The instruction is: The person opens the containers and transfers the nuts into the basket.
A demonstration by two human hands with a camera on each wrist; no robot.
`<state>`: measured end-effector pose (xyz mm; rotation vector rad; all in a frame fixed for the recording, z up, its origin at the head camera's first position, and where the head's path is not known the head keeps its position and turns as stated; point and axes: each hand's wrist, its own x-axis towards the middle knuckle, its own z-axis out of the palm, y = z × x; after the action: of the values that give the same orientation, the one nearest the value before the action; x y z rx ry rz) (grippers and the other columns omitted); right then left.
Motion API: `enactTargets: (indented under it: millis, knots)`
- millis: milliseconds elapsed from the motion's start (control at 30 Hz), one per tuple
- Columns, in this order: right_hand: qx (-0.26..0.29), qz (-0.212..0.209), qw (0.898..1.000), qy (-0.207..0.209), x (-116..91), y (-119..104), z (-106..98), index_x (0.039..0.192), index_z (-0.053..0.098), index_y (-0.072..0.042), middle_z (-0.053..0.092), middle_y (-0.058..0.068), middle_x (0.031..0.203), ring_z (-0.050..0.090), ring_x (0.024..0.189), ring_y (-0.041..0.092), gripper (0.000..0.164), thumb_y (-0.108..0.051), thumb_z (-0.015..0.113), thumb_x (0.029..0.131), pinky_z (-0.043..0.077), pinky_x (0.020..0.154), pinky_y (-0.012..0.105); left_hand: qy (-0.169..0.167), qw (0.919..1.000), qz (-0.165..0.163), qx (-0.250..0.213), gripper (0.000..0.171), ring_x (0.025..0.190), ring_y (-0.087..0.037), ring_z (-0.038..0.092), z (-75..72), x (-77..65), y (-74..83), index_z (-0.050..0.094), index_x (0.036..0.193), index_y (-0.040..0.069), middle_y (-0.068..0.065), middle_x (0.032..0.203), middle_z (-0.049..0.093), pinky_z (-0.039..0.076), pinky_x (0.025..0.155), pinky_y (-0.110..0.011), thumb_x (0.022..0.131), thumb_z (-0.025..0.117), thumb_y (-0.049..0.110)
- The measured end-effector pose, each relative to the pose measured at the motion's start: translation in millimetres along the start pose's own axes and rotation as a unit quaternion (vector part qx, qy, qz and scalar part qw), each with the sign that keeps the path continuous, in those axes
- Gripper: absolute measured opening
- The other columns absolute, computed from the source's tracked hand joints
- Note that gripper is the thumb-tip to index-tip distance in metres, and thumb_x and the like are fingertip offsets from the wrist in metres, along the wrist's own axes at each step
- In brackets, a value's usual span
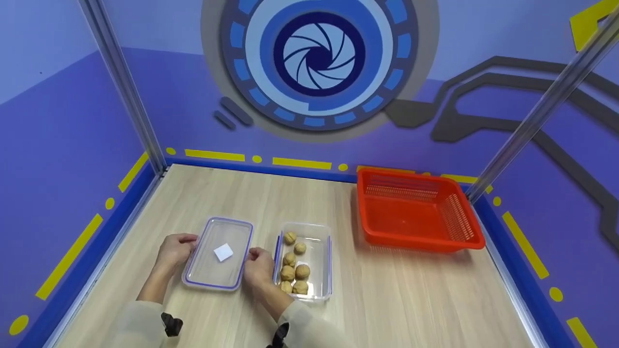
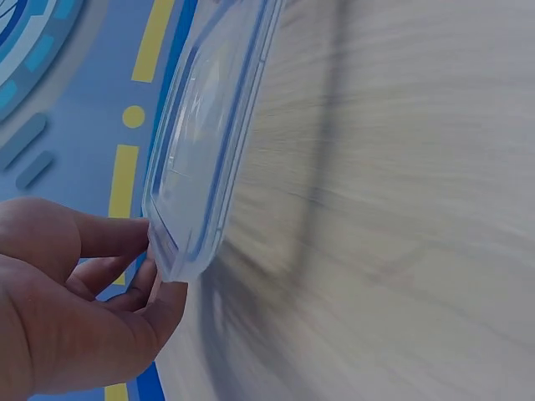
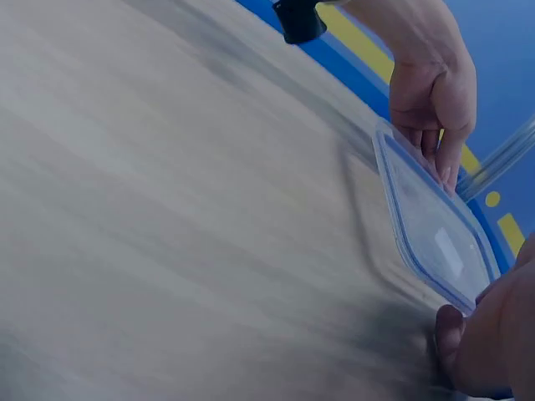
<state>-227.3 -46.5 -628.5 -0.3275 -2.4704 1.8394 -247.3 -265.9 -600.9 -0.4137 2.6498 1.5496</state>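
A clear plastic lid [image 1: 205, 268] with a blue-purple seal lies between the two hands in the head view, a white square [image 1: 223, 252] on its middle. My left hand [image 1: 175, 251] pinches its left edge between thumb and fingers, plainest in the left wrist view. At the opposite edge, my right hand [image 1: 259, 268] grips the lid [image 3: 435, 225]; its fingertips are partly hidden. Both wrist views show the lid raised off the table, with its shadow below. Right beside the right hand stands a clear container [image 1: 316, 263], holding several walnuts [image 1: 302, 271] mostly along its left side.
A red plastic basket [image 1: 411, 240] with perforated sides stands at the back right of the wood-grain table [image 1: 396, 299]. Blue printed walls [image 1: 290, 145] close off the back and both sides, with metal posts [image 1: 532, 116] at the corners.
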Motion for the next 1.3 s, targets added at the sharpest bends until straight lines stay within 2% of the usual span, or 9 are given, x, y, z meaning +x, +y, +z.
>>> enactTargets:
  millis: [100, 267, 367, 500, 700, 867, 1067, 1167, 1300]
  knots:
    - [-0.011, -0.004, 1.0, -0.016, -1, 0, -1, 0.108, 0.076, 0.003, 0.069, 0.006, 0.091, 0.063, 0.091, 0.017, 0.022, 0.008, 0.061, 0.093, 0.056, 0.085, 0.034, 0.001, 0.9999, 0.001, 0.017, 0.033, 0.113, -0.041, 0.064, 2.6, 0.6, -4.3, 0.067, 0.129, -0.013, -0.031, 0.122, 0.069, 0.054, 0.083, -0.034, 0.102, 0.063, 0.006]
    - [-0.039, -0.031, 0.998, -0.047, -1, -6, -5, 0.087, 0.072, 0.002, 0.057, 0.001, 0.073, 0.056, 0.071, 0.014, 0.017, 0.012, 0.06, 0.083, 0.048, 0.061, 0.026, 0.009, 0.9992, 0.009, 0.038, 0.032, 0.111, -0.041, 0.065, 5.7, 1.2, -8.3, 0.068, 0.126, -0.013, -0.028, 0.117, 0.071, 0.055, 0.09, -0.045, 0.1, 0.063, 0.006]
    - [-0.055, -0.022, 0.996, -0.064, -2, -10, -7, 0.081, 0.069, 0.0, 0.055, 0.001, 0.071, 0.056, 0.068, 0.015, 0.012, 0.01, 0.062, 0.081, 0.047, 0.056, 0.027, 0.01, 0.9988, 0.012, 0.046, 0.033, 0.109, -0.04, 0.066, 6.8, 0.2, -8.5, 0.069, 0.125, -0.013, -0.027, 0.115, 0.072, 0.055, 0.09, -0.046, 0.099, 0.062, 0.005]
    - [-0.065, 0.003, 0.995, -0.08, 0, -16, -11, 0.091, 0.071, 0.002, 0.064, 0.006, 0.083, 0.061, 0.081, 0.019, 0.009, 0.0, 0.07, 0.083, 0.056, 0.071, 0.034, 0.011, 0.9985, 0.011, 0.053, 0.032, 0.105, -0.038, 0.066, 7.6, 0.2, -7.6, 0.069, 0.123, -0.012, -0.026, 0.112, 0.072, 0.055, 0.086, -0.044, 0.096, 0.061, 0.003]
    - [-0.098, 0.009, 0.99, -0.098, -2, -26, -13, 0.11, 0.067, 0.012, 0.065, 0.017, 0.103, 0.063, 0.097, 0.028, 0.039, -0.017, 0.077, 0.086, 0.055, 0.094, 0.048, -0.002, 0.9981, 0.014, 0.06, 0.032, 0.105, -0.038, 0.066, 4.2, 4.8, -7.3, 0.069, 0.121, -0.013, -0.026, 0.111, 0.072, 0.055, 0.085, -0.043, 0.096, 0.063, 0.006]
    - [-0.141, -0.016, 0.983, -0.114, -4, -32, -17, 0.13, 0.06, 0.011, 0.061, 0.024, 0.119, 0.062, 0.116, 0.04, 0.059, -0.026, 0.077, 0.087, 0.05, 0.105, 0.053, -0.002, 0.9949, 0.026, 0.098, 0.036, 0.103, -0.041, 0.068, 2.2, 3.7, -0.4, 0.066, 0.121, -0.014, -0.029, 0.113, 0.071, 0.056, 0.084, -0.047, 0.1, 0.059, 0.015]
    - [-0.184, -0.065, 0.966, -0.17, -5, -46, -30, 0.145, 0.052, 0.009, 0.06, 0.026, 0.131, 0.06, 0.125, 0.042, 0.073, -0.032, 0.077, 0.09, 0.049, 0.11, 0.051, 0.021, 0.9834, 0.084, 0.159, 0.038, 0.1, -0.045, 0.07, 9.1, -1.7, 22.5, 0.065, 0.125, -0.014, -0.029, 0.111, 0.072, 0.055, 0.088, -0.06, 0.101, 0.059, 0.015]
    - [-0.202, -0.092, 0.955, -0.195, -3, -54, -41, 0.148, 0.051, 0.007, 0.06, 0.026, 0.135, 0.06, 0.127, 0.039, 0.074, -0.035, 0.075, 0.093, 0.049, 0.11, 0.048, 0.015, 0.9818, 0.109, 0.155, 0.038, 0.097, -0.041, 0.069, 15.1, -4.4, 37.3, 0.065, 0.128, -0.013, -0.025, 0.108, 0.072, 0.055, 0.087, -0.058, 0.102, 0.061, 0.015]
    - [-0.2, -0.131, 0.946, -0.221, 1, -63, -60, 0.142, 0.057, 0.006, 0.064, 0.023, 0.128, 0.066, 0.117, 0.035, 0.062, -0.033, 0.072, 0.096, 0.056, 0.1, 0.044, 0.001, 0.9813, 0.139, 0.134, 0.037, 0.101, -0.039, 0.069, 23.2, -9.0, 57.2, 0.065, 0.13, -0.011, -0.021, 0.108, 0.072, 0.056, 0.089, -0.056, 0.103, 0.062, 0.014]
